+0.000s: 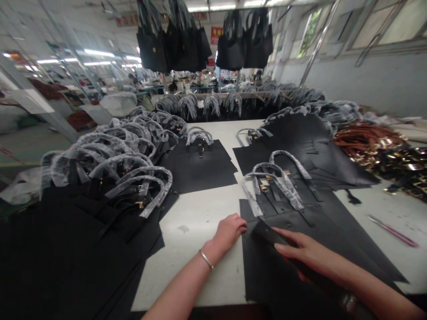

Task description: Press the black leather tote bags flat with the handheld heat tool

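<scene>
A flat black bag panel lies on the table in front of me, with plastic-wrapped handles and gold-coloured hardware at its far end. At the panel's left edge, my left hand rests with its fingers curled closed; what they pinch, if anything, is hidden. My right hand grips a long black strap between thumb and fingers, above the panel. The strap runs back under the right forearm, where a blurred metal part shows.
Black bag pieces with wrapped handles are heaped on the left. Another panel lies farther back. On the right are a pink-handled pointed tool, brown straps and gold hardware. Finished-looking black bags hang overhead.
</scene>
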`<state>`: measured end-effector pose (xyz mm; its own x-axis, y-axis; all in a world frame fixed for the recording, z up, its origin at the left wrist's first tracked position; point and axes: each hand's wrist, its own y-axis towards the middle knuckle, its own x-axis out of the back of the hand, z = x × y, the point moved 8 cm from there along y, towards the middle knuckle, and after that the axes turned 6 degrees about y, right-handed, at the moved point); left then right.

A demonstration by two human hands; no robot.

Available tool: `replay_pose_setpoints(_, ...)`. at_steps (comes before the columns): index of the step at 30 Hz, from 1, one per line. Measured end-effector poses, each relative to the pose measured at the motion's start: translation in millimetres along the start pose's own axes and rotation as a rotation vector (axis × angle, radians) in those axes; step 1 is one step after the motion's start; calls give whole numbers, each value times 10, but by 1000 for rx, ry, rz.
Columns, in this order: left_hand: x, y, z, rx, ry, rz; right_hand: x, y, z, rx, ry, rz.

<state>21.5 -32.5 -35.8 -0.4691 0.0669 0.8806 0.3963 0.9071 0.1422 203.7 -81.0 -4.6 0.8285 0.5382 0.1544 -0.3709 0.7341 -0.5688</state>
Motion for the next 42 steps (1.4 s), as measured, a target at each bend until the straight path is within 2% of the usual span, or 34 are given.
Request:
replay_pose_setpoints(3, -60, 142, 31, -61, 33, 80, -35, -3, -9, -8, -13, -5)
replay_pose_setpoints(8, -88, 238, 55, -87, 38, 117, -36, -25, -17, -9, -102, -23)
replay_pose_setpoints(12, 52, 298, 249, 56, 79, 19, -30, -67, 36, -10, -153, -46)
replay_pose_setpoints(15, 224, 202, 346, 181, 106, -96, -38, -93, 69, -11, -146, -43)
replay_pose_setpoints(17, 253, 48, 236, 155, 80, -120, -28, -103, 79, -7, -134, -49)
replay_pose_setpoints(21, 10, -389, -413, -222, -50, -11, -32, -72, 74, -49, -115, -30)
replay_pose_setpoints(22, -58, -490, -540, -270, -49, -6, -52, -44, 87, -62, -115, -11)
replay_pose_setpoints(24, -168, -616, -678, -267, -7, -35, -116, 44, 155, -73, -118, 38)
replay_pose_setpoints(27, -250, -674, -750, -253, 55, -91, -238, 217, 309, -85, -94, 117)
replay_pose_setpoints(31, -234, -665, -731, -259, 89, -137, -312, 335, 464, -116, -97, 169)
replay_pose_setpoints(38, -236, -652, -710, -229, 63, -113, -335, 324, 487, -207, -102, 197)
replay_pose_setpoints(42, -233, -641, -723, -243, 42, -95, -387, 479, 621, -145, -119, 184)
